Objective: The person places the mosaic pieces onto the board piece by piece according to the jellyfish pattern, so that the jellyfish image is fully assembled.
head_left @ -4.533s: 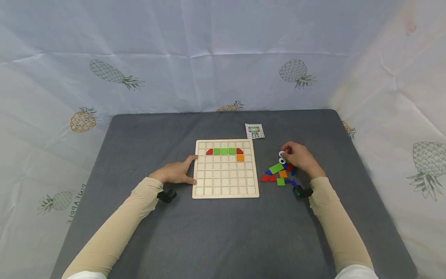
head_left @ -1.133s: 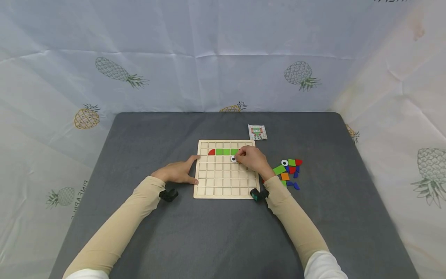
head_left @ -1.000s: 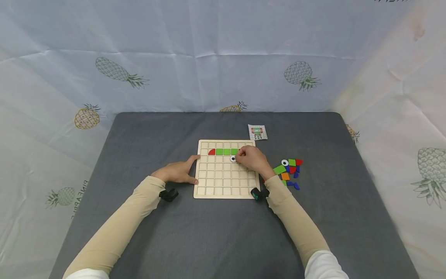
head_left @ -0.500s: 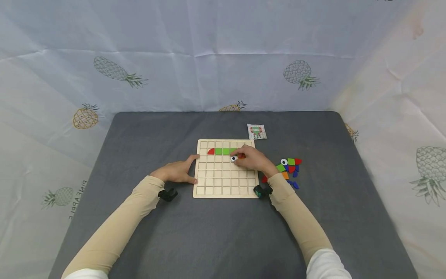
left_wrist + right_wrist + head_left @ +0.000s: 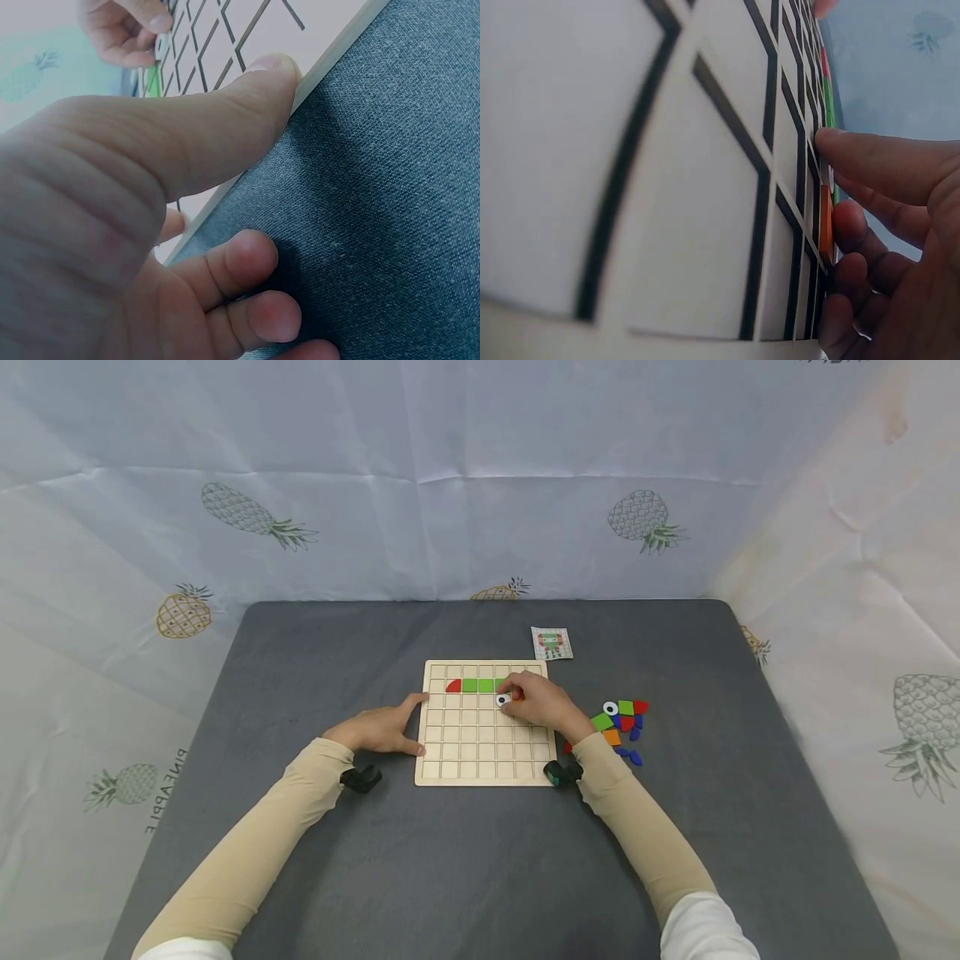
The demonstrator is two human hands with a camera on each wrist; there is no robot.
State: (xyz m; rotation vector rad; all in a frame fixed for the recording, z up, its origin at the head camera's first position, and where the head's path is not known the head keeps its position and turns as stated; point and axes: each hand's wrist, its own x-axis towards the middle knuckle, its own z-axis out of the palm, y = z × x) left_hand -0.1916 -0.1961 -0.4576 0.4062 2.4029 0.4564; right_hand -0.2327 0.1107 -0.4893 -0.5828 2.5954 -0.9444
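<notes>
A wooden grid board (image 5: pixel 461 752) lies on the grey table. Its upper row holds a red curved tile (image 5: pixel 453 686) and green square tiles (image 5: pixel 478 685). At the board's left edge rests my left hand (image 5: pixel 378 731), thumb and index finger spread; its thumb (image 5: pixel 274 71) presses on the rim in the left wrist view. My right hand (image 5: pixel 546 702) pinches a white eye disc (image 5: pixel 502 701) with a black centre, just under the green row. Beneath the right fingers an orange tile (image 5: pixel 826 225) sits on the board. The right hand hides the row's right end.
Right of the board lies a pile of loose tiles, including a second eye disc (image 5: pixel 611 708), a green rectangle (image 5: pixel 602 722), an orange square (image 5: pixel 612 737) and blue pieces (image 5: pixel 636 758). Behind the board is a small printed pattern card (image 5: pixel 552 643). A pineapple-print cloth (image 5: pixel 360 543) hangs behind the table.
My right hand has brought one eye disc from the pile leftward to the board. In the last second its thumb and index finger have moved apart around the disc. My left hand has stayed put.
</notes>
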